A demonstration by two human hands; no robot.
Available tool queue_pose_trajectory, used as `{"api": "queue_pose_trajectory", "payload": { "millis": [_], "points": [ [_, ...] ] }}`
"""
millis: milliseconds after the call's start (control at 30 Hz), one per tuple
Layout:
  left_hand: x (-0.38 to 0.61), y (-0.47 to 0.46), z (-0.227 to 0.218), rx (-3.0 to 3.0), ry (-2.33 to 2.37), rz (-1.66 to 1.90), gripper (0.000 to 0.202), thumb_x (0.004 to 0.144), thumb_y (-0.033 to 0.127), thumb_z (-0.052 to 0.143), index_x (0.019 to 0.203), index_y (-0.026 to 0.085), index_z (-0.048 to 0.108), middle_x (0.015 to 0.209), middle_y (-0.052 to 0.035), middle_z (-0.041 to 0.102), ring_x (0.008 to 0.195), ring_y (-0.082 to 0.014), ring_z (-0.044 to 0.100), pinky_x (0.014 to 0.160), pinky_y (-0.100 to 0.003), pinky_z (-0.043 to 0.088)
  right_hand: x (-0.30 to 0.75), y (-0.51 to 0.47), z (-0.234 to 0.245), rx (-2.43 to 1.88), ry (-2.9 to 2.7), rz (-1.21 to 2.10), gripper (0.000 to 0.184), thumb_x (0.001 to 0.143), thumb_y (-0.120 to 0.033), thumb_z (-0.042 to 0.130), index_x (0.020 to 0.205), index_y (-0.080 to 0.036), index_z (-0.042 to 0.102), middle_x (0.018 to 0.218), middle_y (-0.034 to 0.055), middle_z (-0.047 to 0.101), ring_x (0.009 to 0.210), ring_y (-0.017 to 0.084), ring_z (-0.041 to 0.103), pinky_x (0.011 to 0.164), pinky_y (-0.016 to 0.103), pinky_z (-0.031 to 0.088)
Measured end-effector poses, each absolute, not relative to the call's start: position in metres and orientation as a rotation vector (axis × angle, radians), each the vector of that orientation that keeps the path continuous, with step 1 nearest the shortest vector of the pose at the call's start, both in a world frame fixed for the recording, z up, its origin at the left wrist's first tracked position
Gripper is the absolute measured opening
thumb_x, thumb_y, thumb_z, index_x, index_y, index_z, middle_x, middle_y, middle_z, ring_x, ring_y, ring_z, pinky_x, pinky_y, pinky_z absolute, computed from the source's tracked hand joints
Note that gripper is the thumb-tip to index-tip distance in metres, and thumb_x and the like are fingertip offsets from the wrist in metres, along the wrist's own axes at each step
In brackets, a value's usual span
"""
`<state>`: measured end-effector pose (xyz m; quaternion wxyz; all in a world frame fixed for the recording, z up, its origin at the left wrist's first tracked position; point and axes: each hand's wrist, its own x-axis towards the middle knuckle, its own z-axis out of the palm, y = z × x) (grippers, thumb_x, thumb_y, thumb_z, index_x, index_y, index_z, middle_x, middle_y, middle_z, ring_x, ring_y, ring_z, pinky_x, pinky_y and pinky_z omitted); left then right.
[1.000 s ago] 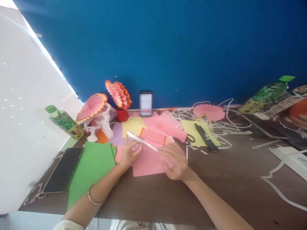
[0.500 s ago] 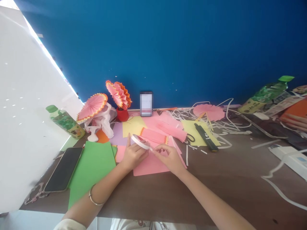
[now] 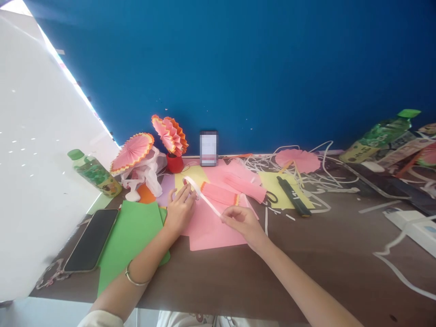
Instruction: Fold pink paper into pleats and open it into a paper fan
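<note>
My left hand (image 3: 180,211) holds a roll of white tape (image 3: 192,182) at its fingertips, and its fingers partly hide the roll. A narrow strip of tape (image 3: 210,204) runs taut from the roll to my right hand (image 3: 244,225), whose thumb and forefinger pinch the free end. Below the strip lie pink paper sheets (image 3: 211,236). Just beyond it rests a pleated pink paper piece (image 3: 220,193) with an orange and yellow edge. A second folded pink piece (image 3: 247,187) lies beside that one, near a black loop (image 3: 271,197).
Green sheets (image 3: 132,236) and a phone (image 3: 90,240) lie at the left. Behind stand paper flowers (image 3: 170,136), a bottle (image 3: 95,172) and an upright phone (image 3: 209,149). To the right are a dark green cutter or marker (image 3: 293,196), white strips (image 3: 262,162) and a power strip (image 3: 413,229).
My hands have moved apart, drawing out a longer strip of tape. My left hand has shifted left with the roll; my right hand has moved slightly right and down.
</note>
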<state>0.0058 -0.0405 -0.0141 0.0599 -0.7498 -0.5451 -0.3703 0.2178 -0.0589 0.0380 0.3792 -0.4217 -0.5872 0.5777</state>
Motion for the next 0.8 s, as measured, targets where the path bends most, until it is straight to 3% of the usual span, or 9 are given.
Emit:
{"api": "queue_pose_trajectory", "payload": {
  "millis": [133, 233, 333, 433, 567, 800],
  "points": [
    [0.012, -0.043, -0.007, -2.442, -1.914, -1.507, 0.046, 0.074, 0.019, 0.054, 0.12, 0.02, 0.048, 0.129, -0.012, 0.047, 0.119, -0.0276, 0.043, 0.099, -0.043, 0.029, 0.218, -0.057, 0.034, -1.093, -1.573, 1.422, 0.021, 0.066, -0.038, 0.066, 0.062, -0.018, 0.063, 0.063, 0.0014, 0.06, 0.064, 0.014, 0.052, 0.065, 0.029, 0.042],
    [0.015, -0.043, -0.007, -2.524, -2.088, -2.131, 0.057, 0.074, 0.022, 0.054, 0.129, 0.023, 0.037, 0.135, -0.0094, 0.041, 0.123, -0.0261, 0.04, 0.097, -0.039, 0.034, 0.219, -0.056, 0.031, -1.114, -1.592, 1.398, 0.021, 0.066, -0.039, 0.065, 0.063, -0.018, 0.063, 0.065, 0.0016, 0.061, 0.066, 0.015, 0.053, 0.066, 0.029, 0.042],
    [0.015, -0.039, -0.009, -2.372, -2.183, -2.758, 0.064, 0.076, 0.024, 0.054, 0.134, 0.023, 0.028, 0.126, -0.0093, 0.051, 0.118, -0.0264, 0.046, 0.097, -0.039, 0.034, 0.219, -0.056, 0.029, -1.129, -1.584, 1.409, 0.023, 0.067, -0.041, 0.065, 0.064, -0.018, 0.063, 0.065, 0.0019, 0.061, 0.066, 0.015, 0.053, 0.066, 0.028, 0.043],
    [0.015, -0.034, -0.009, -2.106, -2.218, -3.129, 0.065, 0.078, 0.028, 0.053, 0.136, 0.019, 0.024, 0.11, -0.0107, 0.063, 0.11, -0.0259, 0.053, 0.098, -0.042, 0.032, 0.219, -0.055, 0.028, -1.122, -1.579, 1.422, 0.023, 0.067, -0.04, 0.065, 0.064, -0.018, 0.062, 0.065, 0.002, 0.06, 0.065, 0.014, 0.052, 0.065, 0.028, 0.043],
    [0.017, -0.033, -0.004, -1.86, -2.179, -3.362, 0.062, 0.08, 0.035, 0.055, 0.133, 0.02, 0.028, 0.104, -0.0118, 0.065, 0.106, -0.0246, 0.056, 0.098, -0.043, 0.034, 0.219, -0.054, 0.027, -1.126, -1.574, 1.419, 0.023, 0.066, -0.04, 0.065, 0.064, -0.017, 0.063, 0.065, 0.002, 0.061, 0.066, 0.014, 0.052, 0.065, 0.028, 0.042],
    [0.016, -0.034, -0.005, -1.849, -2.13, -3.386, 0.054, 0.077, 0.035, 0.06, 0.124, 0.018, 0.039, 0.102, -0.0133, 0.066, 0.1, -0.0259, 0.06, 0.096, -0.046, 0.038, 0.221, -0.052, 0.026, -1.153, -1.589, 1.404, 0.022, 0.067, -0.039, 0.065, 0.065, -0.016, 0.064, 0.066, 0.0028, 0.062, 0.065, 0.014, 0.052, 0.066, 0.028, 0.041]
  ]
}}
